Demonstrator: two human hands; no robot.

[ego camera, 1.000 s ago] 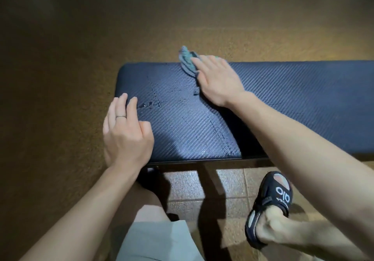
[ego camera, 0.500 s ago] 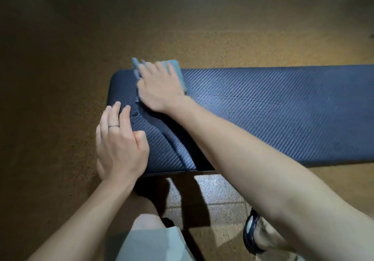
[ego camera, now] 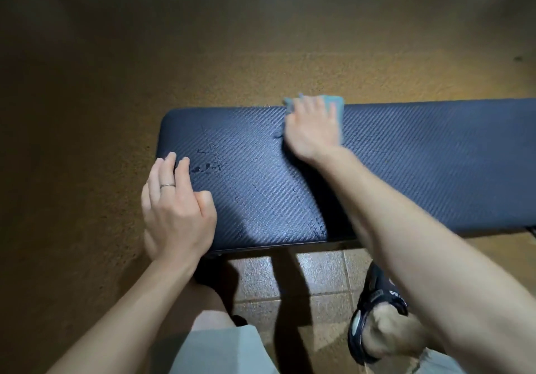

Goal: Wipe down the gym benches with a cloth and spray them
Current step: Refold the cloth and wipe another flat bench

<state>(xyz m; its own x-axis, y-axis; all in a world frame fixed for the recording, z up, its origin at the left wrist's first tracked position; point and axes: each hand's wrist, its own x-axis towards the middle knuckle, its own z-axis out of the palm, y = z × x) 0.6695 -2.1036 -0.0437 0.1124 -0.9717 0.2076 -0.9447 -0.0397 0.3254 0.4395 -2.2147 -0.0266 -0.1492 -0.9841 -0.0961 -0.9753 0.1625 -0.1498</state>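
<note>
A dark blue padded gym bench [ego camera: 420,170] with a woven texture runs across the view. My right hand [ego camera: 311,128] lies flat, fingers straight, pressing a light blue cloth [ego camera: 336,104] onto the far edge of the pad. Only the cloth's edges show past my fingers. My left hand [ego camera: 177,208] rests on the near left corner of the bench, fingers relaxed, a ring on one finger. A few wet droplets [ego camera: 207,167] sit on the pad just right of my left fingers. No spray bottle is in view.
Brown speckled floor [ego camera: 87,83] surrounds the bench; tiled floor [ego camera: 313,275] lies under its near edge. My right foot in a black sandal [ego camera: 377,301] stands near the bench, and my grey shorts [ego camera: 220,350] fill the bottom.
My right hand slid the cloth left toward the bench's end, then back to the right along the far edge. My left hand stayed on the near corner.
</note>
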